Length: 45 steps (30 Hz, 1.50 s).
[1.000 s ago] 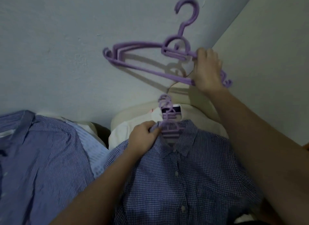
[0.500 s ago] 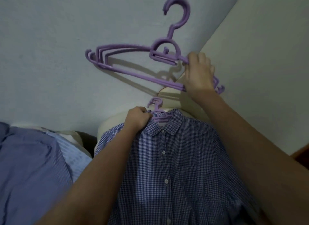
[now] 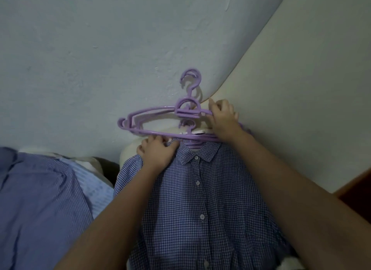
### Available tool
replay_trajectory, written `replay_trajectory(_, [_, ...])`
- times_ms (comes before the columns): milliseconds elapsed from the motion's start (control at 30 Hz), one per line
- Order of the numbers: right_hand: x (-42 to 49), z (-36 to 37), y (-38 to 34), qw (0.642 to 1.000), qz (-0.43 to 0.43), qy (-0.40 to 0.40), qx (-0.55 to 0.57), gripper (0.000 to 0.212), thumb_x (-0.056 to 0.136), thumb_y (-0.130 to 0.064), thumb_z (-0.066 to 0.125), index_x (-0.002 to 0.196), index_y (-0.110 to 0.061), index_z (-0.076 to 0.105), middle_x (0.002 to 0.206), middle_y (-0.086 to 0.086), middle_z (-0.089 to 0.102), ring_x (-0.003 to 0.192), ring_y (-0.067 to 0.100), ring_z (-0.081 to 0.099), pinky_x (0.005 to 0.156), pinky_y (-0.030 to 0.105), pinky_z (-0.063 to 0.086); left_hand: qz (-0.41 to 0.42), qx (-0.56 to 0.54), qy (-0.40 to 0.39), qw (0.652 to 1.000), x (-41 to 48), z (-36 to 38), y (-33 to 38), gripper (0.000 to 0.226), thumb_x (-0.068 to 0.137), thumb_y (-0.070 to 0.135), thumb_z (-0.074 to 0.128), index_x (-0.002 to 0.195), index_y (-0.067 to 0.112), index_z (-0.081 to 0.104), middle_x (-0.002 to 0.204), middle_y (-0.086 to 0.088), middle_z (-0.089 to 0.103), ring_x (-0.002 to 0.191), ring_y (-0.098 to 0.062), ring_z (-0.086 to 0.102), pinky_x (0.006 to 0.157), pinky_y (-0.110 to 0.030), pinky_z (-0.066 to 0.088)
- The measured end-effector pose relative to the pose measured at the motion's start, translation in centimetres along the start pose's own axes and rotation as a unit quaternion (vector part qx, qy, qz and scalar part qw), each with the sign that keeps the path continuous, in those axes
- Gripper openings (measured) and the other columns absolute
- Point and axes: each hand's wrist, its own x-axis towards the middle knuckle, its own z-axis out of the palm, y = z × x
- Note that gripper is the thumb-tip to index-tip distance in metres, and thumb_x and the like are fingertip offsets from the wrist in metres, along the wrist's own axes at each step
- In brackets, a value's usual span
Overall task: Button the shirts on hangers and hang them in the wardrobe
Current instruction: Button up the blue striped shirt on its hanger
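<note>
A blue checked shirt [image 3: 200, 199] hangs buttoned on a purple hanger whose small hook [image 3: 187, 127] shows above the collar. My left hand [image 3: 157, 154] grips the shirt's left shoulder beside the collar. My right hand [image 3: 223, 121] holds a bunch of empty purple hangers [image 3: 152, 122] by their right arm, just above the shirt's collar and in front of its hook.
A pale blue wall [image 3: 100, 58] fills the background, with a cream panel [image 3: 311, 88] on the right. More shirts hang at the left: a blue striped one [image 3: 36, 199] and a light blue one [image 3: 94, 185]. A white garment [image 3: 130, 151] hangs behind the checked shirt.
My right hand has brought the empty hangers down from high against the wall to just above the checked shirt's collar. My left hand stays gripping the shirt's shoulder.
</note>
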Motion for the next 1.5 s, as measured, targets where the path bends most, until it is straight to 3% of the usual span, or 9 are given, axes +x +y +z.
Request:
replay_trajectory(233, [-0.8,-4.6,-1.5,1.0,-0.009,-0.006,-0.006,0.045,0.104,-0.03,0.04,0.147,-0.016,0.037,0.157,0.011,0.023,0.139,0.033,0.025,0.111,0.045,0.023,-0.116,0.019,0.021,0.993,-2.7,-3.2,-2.1,0.045,0.094,0.047,0.051,0.118,0.014,0.068,0.141,-0.016,0.05,0.134,-0.037,0.038,0.118,-0.05,0.019])
replay_trajectory(367, [-2.5,-9.1,-3.4,0.999,-0.031,0.006,0.031,0.04,0.104,-0.03,0.04,0.142,-0.015,0.045,0.134,0.015,0.045,0.125,0.034,0.042,0.101,0.044,0.033,-0.125,0.015,0.003,0.992,-4.6,-7.4,-1.8,0.055,0.091,0.047,0.054,0.134,0.014,0.057,0.144,-0.015,0.047,0.136,-0.036,0.038,0.115,-0.05,0.024])
replay_trajectory(467, [-3.7,-13.1,-5.4,0.993,-0.042,0.032,0.107,0.028,0.103,-0.031,0.046,0.107,-0.008,0.062,0.104,0.017,0.062,0.1,0.035,0.058,0.08,0.041,0.044,-0.093,0.043,0.005,0.995,-6.6,-10.8,-1.7,0.056,0.093,0.048,0.052,0.14,0.017,0.052,0.145,-0.014,0.046,0.135,-0.037,0.038,0.112,-0.051,0.027])
replay_trajectory(567, [-5.4,-17.4,-8.6,0.981,-0.047,0.034,0.183,0.027,0.098,-0.031,0.057,0.083,-0.011,0.067,0.068,0.001,0.059,0.074,0.028,0.056,0.062,0.035,0.04,-0.08,0.047,0.005,0.996,-9.3,-14.6,-2.3,0.053,0.096,0.051,0.047,0.135,0.017,0.055,0.144,-0.013,0.048,0.133,-0.037,0.04,0.11,-0.053,0.028])
replay_trajectory(700, [-7.2,-20.8,-14.4,0.967,-0.084,0.015,0.242,0.026,0.092,-0.037,0.065,0.079,-0.014,0.065,0.066,-0.003,0.055,0.066,0.02,0.05,0.06,0.031,0.036,-0.084,0.037,0.002,0.996,-13.2,-19.0,-4.3,0.047,0.092,0.048,0.054,0.127,0.017,0.061,0.143,-0.011,0.05,0.132,-0.038,0.04,0.11,-0.052,0.032])
replay_trajectory(933, [-10.5,-22.5,-25.6,0.923,-0.159,-0.024,0.348,0.033,0.093,-0.042,0.062,0.083,-0.013,0.072,0.067,-0.006,0.051,0.061,0.011,0.044,0.057,0.027,0.032,-0.116,-0.002,0.026,0.993,-18.4,-25.5,-11.2,0.025,0.086,0.04,0.055,0.093,0.017,0.064,0.104,-0.012,0.064,0.113,-0.037,0.058,0.093,-0.04,0.047])
replay_trajectory(1267, [-10.7,-12.9,-35.9,0.908,-0.154,-0.014,0.389,0.019,0.097,-0.037,0.053,0.088,-0.021,0.059,0.07,-0.005,0.053,0.068,0.019,0.049,0.065,0.034,0.038,-0.222,-0.026,0.068,0.972,-19.5,-27.3,-29.3,0.028,0.079,0.035,0.055,0.072,0.009,0.062,0.062,-0.012,0.057,0.087,-0.043,0.064,0.091,-0.063,0.051])
replay_trajectory(1367, [-9.4,-9.1,-36.9,0.938,-0.144,-0.006,0.316,0.022,0.098,-0.044,0.05,0.09,-0.024,0.056,0.069,-0.005,0.052,0.075,0.025,0.053,0.061,0.033,0.035,-0.255,-0.038,0.097,0.961,-19.5,-27.7,-31.2,0.028,0.093,0.026,0.054,0.067,0.018,0.049,0.081,-0.022,0.064,0.083,-0.039,0.061,0.079,-0.048,0.053])
replay_trajectory(1500, [-7.7,-4.3,-36.3,0.966,-0.169,-0.004,0.195,0.026,0.099,-0.047,0.045,0.096,-0.023,0.055,0.071,-0.003,0.057,0.076,0.029,0.055,0.062,0.032,0.034,-0.241,-0.027,0.093,0.966,-16.2,-27.7,-32.9,0.026,0.104,0.015,0.041,0.122,0.006,0.058,0.124,-0.023,0.062,0.103,-0.037,0.057,0.078,-0.035,0.039])
